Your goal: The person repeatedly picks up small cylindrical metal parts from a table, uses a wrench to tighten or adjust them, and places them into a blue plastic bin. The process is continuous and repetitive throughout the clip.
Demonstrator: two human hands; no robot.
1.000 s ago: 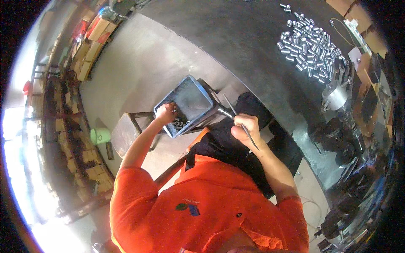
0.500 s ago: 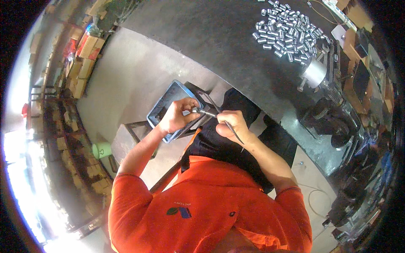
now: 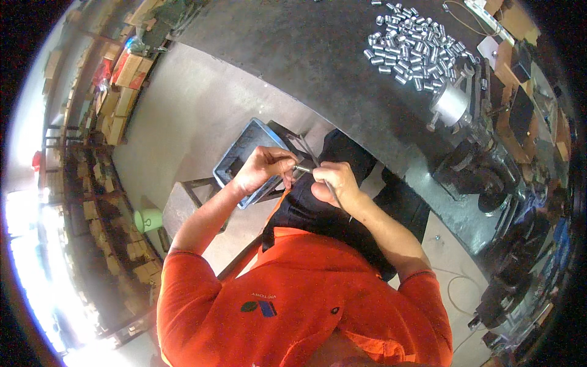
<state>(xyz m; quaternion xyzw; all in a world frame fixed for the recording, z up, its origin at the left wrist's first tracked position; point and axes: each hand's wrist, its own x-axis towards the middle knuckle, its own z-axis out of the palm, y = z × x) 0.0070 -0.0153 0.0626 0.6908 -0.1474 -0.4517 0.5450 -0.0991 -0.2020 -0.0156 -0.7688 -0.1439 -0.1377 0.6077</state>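
Note:
My left hand (image 3: 264, 169) is pinched at the tip of a T-shaped hand tool, above the blue crate. What its fingertips hold looks like a small metal cylinder, mostly hidden by the fingers. My right hand (image 3: 337, 182) is closed round the tool's thin dark cross-bar. The tool's short silver shaft (image 3: 303, 169) points from the right fist toward the left fingertips, and the two hands are close together over my dark-trousered lap. Under and beyond the left hand sits the blue crate (image 3: 227, 151), with dark contents I cannot make out.
A dark workbench (image 3: 293, 55) crosses the far right side, with a heap of small silver metal cylinders (image 3: 416, 49). A metal clamping device (image 3: 451, 105) stands beside them. A light green bucket (image 3: 147, 219) and loaded shelves (image 3: 92, 202) are at left.
My left fingers have closed in further over the small metal piece, hiding it. The right hand has turned slightly, and the cross-bar now sits at a steeper angle.

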